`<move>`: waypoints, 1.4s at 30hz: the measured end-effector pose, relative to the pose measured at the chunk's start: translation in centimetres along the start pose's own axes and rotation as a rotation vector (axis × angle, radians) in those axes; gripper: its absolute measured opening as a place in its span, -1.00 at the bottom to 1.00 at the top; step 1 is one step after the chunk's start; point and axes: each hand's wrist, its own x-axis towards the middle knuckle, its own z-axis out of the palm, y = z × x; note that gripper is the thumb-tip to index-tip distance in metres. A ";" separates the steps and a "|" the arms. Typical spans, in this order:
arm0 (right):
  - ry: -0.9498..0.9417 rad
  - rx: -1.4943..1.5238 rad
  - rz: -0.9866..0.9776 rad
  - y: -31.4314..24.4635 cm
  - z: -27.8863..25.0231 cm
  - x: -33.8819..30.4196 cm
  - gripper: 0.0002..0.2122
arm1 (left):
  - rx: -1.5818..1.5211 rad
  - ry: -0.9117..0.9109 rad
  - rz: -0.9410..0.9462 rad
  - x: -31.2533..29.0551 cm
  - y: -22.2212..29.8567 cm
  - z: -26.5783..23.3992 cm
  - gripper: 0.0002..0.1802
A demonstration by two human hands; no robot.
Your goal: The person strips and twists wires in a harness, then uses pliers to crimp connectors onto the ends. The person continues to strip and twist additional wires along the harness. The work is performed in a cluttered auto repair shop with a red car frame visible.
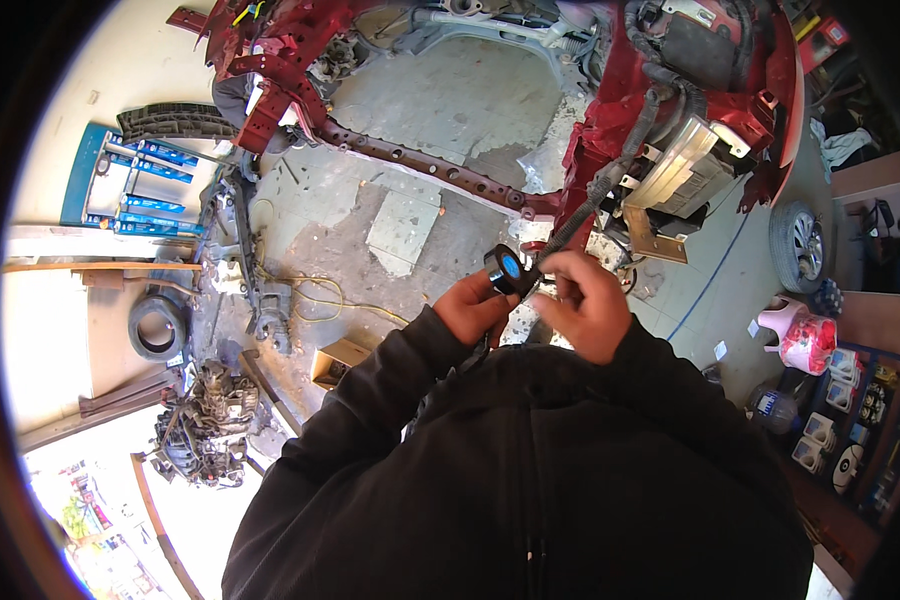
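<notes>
A roll of black electrical tape (507,268) with a blue label in its core is held between the thumb and fingers of my left hand (470,308). Close beside it, my right hand (588,305) is closed, its fingers curled at the lower end of a black-wrapped wiring harness (610,180). That harness runs down from the upper right, along the red car body frame (590,150), to between my hands. Whether a strip of tape spans from roll to harness cannot be made out.
A rusty red crossbar (430,172) spans the front of the stripped car. On the left are an engine part (210,420), a tyre (157,327) and a yellow cord (330,300). A cardboard box (336,362) sits near my left arm. At right stands a wheel (798,245).
</notes>
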 end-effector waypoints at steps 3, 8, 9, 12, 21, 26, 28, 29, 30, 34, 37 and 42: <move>0.148 -0.335 -0.287 -2.0 1.9 2.2 -0.67 | 0.208 0.056 0.076 -0.5 0.3 0.9 -0.71; 0.049 -0.014 0.039 -1.5 0.4 3.4 -0.78 | 0.402 0.045 0.160 -0.1 0.8 0.3 -0.75; -0.012 -0.014 0.060 -1.2 -0.3 2.7 -0.78 | 0.538 0.057 0.225 0.3 0.8 -0.1 -0.76; -0.085 -0.081 0.014 0.1 -1.7 0.6 -0.74 | 0.809 0.143 0.421 1.2 0.5 -0.4 -0.81; -0.029 0.255 0.432 4.1 1.2 0.4 -0.58 | 0.848 0.241 0.414 1.5 0.6 1.2 -0.73; 0.002 0.219 0.395 5.1 2.4 0.6 -0.65 | 0.937 0.207 0.441 3.0 0.1 1.0 -0.79; 0.041 0.285 0.354 5.5 2.5 0.2 -0.68 | 0.878 0.215 0.472 3.2 -0.5 0.8 -0.80; 0.040 0.304 0.359 5.6 2.7 0.1 -0.72 | 0.835 0.217 0.472 3.2 -0.8 0.7 -0.80; 0.024 0.317 0.366 5.8 2.7 0.0 -0.73 | 0.797 0.220 0.465 3.1 -1.1 0.6 -0.81; -0.014 0.327 0.320 6.5 2.6 0.7 -0.76 | 0.600 0.132 0.477 3.1 -1.3 0.1 -0.78; -0.077 0.298 0.185 6.9 2.4 1.8 -0.74 | 0.257 -0.014 0.282 2.7 -1.0 -0.3 -0.70; -0.117 0.443 0.172 7.3 2.4 3.0 -0.69 | 0.093 -0.143 0.143 2.7 -0.1 -0.3 -0.65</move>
